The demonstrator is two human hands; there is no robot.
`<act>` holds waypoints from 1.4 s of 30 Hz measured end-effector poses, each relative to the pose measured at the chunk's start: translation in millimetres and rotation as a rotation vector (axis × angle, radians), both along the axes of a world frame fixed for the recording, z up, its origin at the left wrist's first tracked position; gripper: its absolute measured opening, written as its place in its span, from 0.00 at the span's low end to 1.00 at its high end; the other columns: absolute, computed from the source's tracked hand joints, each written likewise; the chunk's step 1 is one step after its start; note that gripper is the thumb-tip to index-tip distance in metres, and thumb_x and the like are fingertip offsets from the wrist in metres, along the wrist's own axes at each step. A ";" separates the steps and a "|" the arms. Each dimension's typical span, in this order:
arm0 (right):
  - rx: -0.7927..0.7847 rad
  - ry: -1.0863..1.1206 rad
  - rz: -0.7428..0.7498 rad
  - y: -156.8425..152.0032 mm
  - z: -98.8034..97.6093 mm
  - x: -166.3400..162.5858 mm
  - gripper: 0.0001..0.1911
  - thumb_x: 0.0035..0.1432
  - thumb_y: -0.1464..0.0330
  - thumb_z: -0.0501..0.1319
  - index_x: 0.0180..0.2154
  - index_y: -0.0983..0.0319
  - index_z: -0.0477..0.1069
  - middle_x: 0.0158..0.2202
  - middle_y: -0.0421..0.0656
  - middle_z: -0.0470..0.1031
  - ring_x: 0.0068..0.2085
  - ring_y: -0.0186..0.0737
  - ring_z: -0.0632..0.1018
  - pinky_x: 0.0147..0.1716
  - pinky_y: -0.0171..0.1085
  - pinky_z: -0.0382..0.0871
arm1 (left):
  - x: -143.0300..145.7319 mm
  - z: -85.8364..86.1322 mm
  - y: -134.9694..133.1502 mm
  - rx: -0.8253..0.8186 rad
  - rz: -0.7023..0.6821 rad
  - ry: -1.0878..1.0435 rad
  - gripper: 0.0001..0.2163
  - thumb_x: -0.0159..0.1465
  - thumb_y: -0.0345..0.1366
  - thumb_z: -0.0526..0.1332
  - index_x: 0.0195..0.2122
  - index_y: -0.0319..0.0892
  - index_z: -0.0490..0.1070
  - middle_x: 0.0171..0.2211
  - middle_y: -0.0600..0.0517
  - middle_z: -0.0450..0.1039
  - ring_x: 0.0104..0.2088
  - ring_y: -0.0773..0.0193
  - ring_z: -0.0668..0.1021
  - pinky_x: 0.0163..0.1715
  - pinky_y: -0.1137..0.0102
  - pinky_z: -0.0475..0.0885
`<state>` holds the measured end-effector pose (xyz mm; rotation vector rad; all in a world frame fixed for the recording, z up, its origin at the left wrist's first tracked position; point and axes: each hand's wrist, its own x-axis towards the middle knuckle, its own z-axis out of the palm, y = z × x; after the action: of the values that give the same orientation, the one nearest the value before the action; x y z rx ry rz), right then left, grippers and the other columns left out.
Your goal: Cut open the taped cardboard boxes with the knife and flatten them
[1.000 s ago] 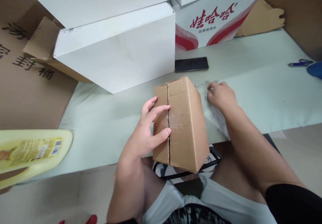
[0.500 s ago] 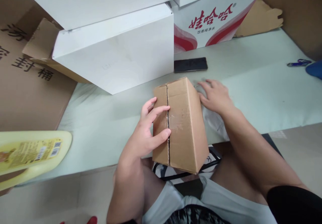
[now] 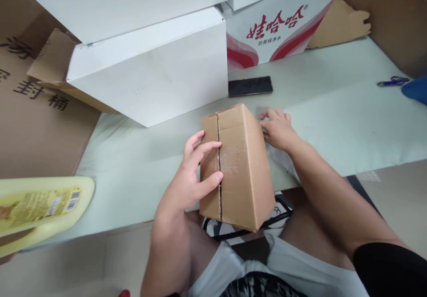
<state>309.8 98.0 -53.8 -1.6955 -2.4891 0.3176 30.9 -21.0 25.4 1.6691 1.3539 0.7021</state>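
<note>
A brown cardboard box (image 3: pixel 235 168) stands at the table's front edge, a dark seam running lengthwise down its upper face. My left hand (image 3: pixel 196 172) rests on its left part with fingers spread, thumb and fingertips touching near the seam. Beside the box's far right edge is my right hand (image 3: pixel 276 129), its fingers curled in a pinch. Whatever lies between those fingertips is too small to make out. Under my right wrist, a crumpled, see-through plastic piece (image 3: pixel 283 161) lies partly hidden by the arm and the box.
Beyond the box lies a black phone (image 3: pixel 250 86), in front of stacked white cartons (image 3: pixel 150 72). A yellow bottle (image 3: pixel 46 208) lies at the left edge. Purple-handled scissors or a similar tool (image 3: pixel 392 82) and a blue object (image 3: pixel 415 91) are at far right.
My right hand has drawn its fingers from spread to curled, close to the box's far right edge. My left hand stays on the box. The whole view has shifted slightly.
</note>
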 end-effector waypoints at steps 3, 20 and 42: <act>0.044 0.009 0.009 1.8 -1.9 2.6 0.13 0.59 0.72 0.60 0.40 0.55 0.83 0.54 0.52 0.74 0.57 0.62 0.67 0.50 0.56 0.60 | -0.5 -0.1 0.3 -0.001 0.001 0.005 0.24 0.63 0.47 0.66 0.60 0.54 0.69 0.73 0.45 0.44 0.74 0.36 0.54 0.62 0.44 0.70; 0.147 0.027 -0.341 4.7 6.2 10.4 0.14 0.65 0.64 0.57 0.42 0.56 0.82 0.43 0.54 0.77 0.50 0.61 0.69 0.38 0.48 0.56 | -2.2 -0.7 0.2 -0.003 0.001 0.002 0.25 0.63 0.48 0.66 0.61 0.55 0.68 0.73 0.45 0.45 0.73 0.36 0.55 0.62 0.45 0.71; -0.035 0.442 -0.091 -1.5 19.5 -3.4 0.17 0.65 0.64 0.51 0.38 0.60 0.78 0.41 0.51 0.83 0.44 0.53 0.80 0.42 0.45 0.69 | 3.2 2.0 1.6 -0.037 -0.013 0.029 0.24 0.63 0.46 0.64 0.61 0.54 0.66 0.73 0.45 0.39 0.76 0.39 0.47 0.67 0.42 0.63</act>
<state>306.4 96.5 -34.3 -1.5397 -2.0923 0.6491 34.1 -19.4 27.4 1.6631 1.3676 0.6438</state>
